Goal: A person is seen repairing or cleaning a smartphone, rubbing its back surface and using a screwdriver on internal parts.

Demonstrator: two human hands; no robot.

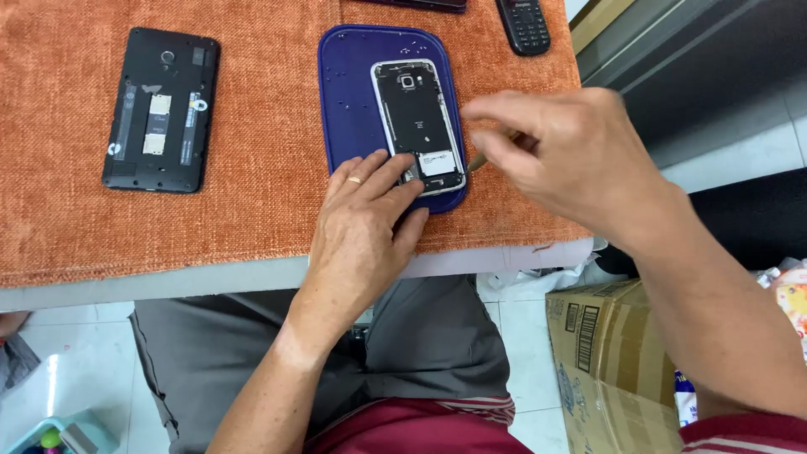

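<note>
An opened smartphone (418, 118) with its back removed lies on a dark blue tray (346, 101) set on an orange cloth (252, 151). My left hand (366, 231) rests flat on the tray's near edge, its fingers pressing the phone's lower end. My right hand (555, 151) hovers at the phone's right side, pinching a thin tool (481, 160) whose tip points toward the phone's lower right edge. Small screws lie scattered on the tray.
A second opened black phone (160, 109) lies on the cloth at the left. A black keypad phone (523, 25) sits at the far edge. A cardboard box (605, 361) stands on the floor at the right, below the table edge.
</note>
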